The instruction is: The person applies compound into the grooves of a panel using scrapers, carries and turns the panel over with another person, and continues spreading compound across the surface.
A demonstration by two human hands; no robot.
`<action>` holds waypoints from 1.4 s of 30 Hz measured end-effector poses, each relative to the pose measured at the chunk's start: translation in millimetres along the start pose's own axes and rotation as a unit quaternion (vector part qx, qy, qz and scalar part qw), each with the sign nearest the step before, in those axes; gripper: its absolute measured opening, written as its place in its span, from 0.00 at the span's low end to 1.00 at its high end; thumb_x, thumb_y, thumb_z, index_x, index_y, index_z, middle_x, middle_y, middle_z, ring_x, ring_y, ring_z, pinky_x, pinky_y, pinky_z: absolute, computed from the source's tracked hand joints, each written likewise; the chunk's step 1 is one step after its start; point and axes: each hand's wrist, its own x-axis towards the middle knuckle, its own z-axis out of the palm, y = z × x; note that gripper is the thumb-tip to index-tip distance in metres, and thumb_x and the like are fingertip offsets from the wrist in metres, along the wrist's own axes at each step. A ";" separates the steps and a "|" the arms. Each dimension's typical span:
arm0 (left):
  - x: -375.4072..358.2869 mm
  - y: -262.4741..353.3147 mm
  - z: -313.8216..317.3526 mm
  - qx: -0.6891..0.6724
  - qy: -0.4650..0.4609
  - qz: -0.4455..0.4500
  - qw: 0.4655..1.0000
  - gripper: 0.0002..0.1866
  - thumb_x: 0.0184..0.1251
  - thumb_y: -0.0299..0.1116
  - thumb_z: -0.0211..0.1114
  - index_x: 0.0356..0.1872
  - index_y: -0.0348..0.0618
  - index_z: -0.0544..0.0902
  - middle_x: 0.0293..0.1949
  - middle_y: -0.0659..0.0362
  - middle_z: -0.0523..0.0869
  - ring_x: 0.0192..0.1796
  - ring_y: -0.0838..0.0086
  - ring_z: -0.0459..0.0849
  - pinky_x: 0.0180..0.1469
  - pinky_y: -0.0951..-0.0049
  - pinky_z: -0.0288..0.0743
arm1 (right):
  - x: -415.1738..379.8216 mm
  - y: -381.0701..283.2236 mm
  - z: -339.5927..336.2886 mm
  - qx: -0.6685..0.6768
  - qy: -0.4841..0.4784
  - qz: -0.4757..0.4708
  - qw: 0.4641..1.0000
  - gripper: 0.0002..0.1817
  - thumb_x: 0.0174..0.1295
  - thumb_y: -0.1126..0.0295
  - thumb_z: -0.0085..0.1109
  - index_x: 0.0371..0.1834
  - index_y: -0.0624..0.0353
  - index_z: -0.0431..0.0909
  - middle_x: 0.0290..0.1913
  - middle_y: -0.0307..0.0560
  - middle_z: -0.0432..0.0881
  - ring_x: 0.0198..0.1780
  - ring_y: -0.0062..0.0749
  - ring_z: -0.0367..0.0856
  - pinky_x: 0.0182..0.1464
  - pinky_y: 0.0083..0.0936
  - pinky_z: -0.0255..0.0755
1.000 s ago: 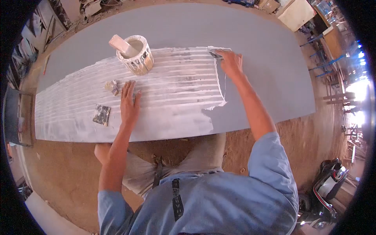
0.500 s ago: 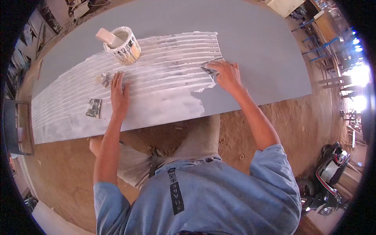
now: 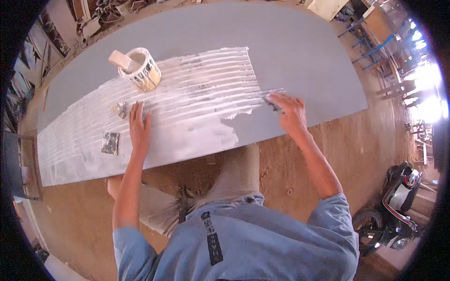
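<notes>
A large grey board (image 3: 300, 51) carries white filler in raised parallel ridges, with a smoother smeared area along the near edge. My left hand (image 3: 139, 127) lies flat on the filler, fingers stretched out. My right hand (image 3: 291, 111) is closed around a dark flat spreader (image 3: 275, 104), mostly hidden under the fingers. It is just past the right end of the ridges, over bare grey surface. Left of my left hand are a crumpled, filler-stained lump (image 3: 121, 110) and a dark square pad (image 3: 110, 143). Behind them stands a filler-streaked tub (image 3: 149, 77) with a wide pale paddle (image 3: 121, 60) leaning in it.
The board's near edge runs just above my knees. A motorcycle (image 3: 391, 206) is parked on the brown floor (image 3: 300, 182) at right. Blue-legged furniture (image 3: 375, 49) stands at the far right, and scrap pieces (image 3: 101, 21) lie beyond the board.
My right hand has swept the spreader right and towards me, off the end of the ridges. My left hand stays flat on the board. The whole view has tilted slightly.
</notes>
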 end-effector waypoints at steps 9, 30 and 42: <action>5.0 3.2 0.7 0.028 -0.019 -0.012 0.999 0.23 0.78 0.36 0.55 0.68 0.37 0.71 0.72 0.47 0.69 0.77 0.52 0.60 0.79 0.55 0.49 | 151.8 62.5 62.8 -0.046 0.078 0.000 0.996 0.29 0.56 0.82 0.53 0.61 0.44 0.80 0.64 0.35 0.80 0.68 0.31 0.73 0.62 0.42 0.61; 6.2 13.7 -4.3 0.004 -0.001 0.010 1.000 0.22 0.75 0.34 0.59 0.64 0.35 0.74 0.70 0.46 0.71 0.74 0.51 0.64 0.78 0.56 0.54 | 177.4 83.7 90.4 -0.024 -0.036 -0.006 0.999 0.28 0.58 0.78 0.52 0.63 0.43 0.80 0.65 0.42 0.79 0.68 0.36 0.75 0.67 0.46 0.61; 1.4 4.4 1.2 0.013 -0.007 0.007 1.000 0.23 0.76 0.36 0.57 0.67 0.37 0.72 0.72 0.47 0.69 0.76 0.54 0.61 0.78 0.57 0.51 | 77.2 43.8 51.3 -0.056 -0.057 0.008 0.997 0.28 0.58 0.79 0.53 0.61 0.39 0.80 0.67 0.32 0.78 0.67 0.31 0.72 0.64 0.52 0.59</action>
